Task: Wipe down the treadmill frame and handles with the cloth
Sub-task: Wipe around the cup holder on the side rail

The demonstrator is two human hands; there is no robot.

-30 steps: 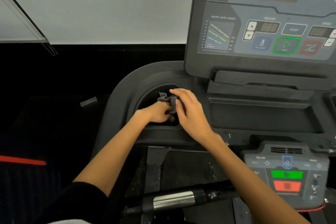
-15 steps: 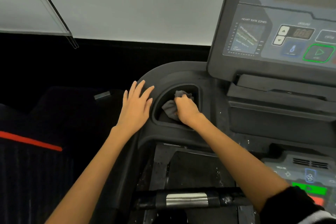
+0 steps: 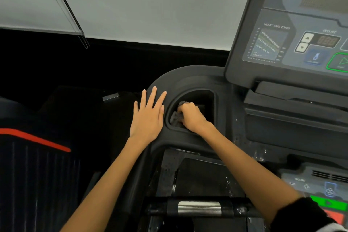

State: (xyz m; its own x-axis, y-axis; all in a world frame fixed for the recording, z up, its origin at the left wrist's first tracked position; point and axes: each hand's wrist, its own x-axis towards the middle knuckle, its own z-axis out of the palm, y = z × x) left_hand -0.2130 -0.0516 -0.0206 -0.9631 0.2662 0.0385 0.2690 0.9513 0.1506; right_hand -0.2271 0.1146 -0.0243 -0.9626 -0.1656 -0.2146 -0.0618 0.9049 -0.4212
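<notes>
The right hand (image 3: 191, 117) reaches down into the dark recessed cup-holder pocket (image 3: 208, 100) in the matte black plastic treadmill frame (image 3: 188, 79), fingers curled tight round a crumpled grey cloth (image 3: 176, 118); the cloth sits bunched at the pocket's 9 o'clock wall, pressed under the knuckles, w/ a bit poking out above the hand at approx 11 o'clock. The left hand (image 3: 147, 117) lies flat on the frame's rounded outer edge just beside the pocket at its 9 o'clock side; fingers straight and slightly spread, pointing to 12 o'clock, holding nothing (thumb tucked along the pocket rim).

At 2 o'clock from the pocket stands the tilted grey treadmill console panel (image 3: 293, 43) w/ a heart-rate-zone chart, incline arrows and a green-outlined start button; at 5 o'clock, low in the view, a smaller grey control pad (image 3: 310, 184) shows a green block and part of a red one, partly behind the black sleeve on the right arm. At 6 o'clock a black crossbar w/ a shiny metal grip sensor (image 3: 199, 208) runs across; the frame between is flecked w/ pale spots. At 8 o'clock, well apart, a dark ribbed surface w/ a red stripe (image 3: 37, 139).
</notes>
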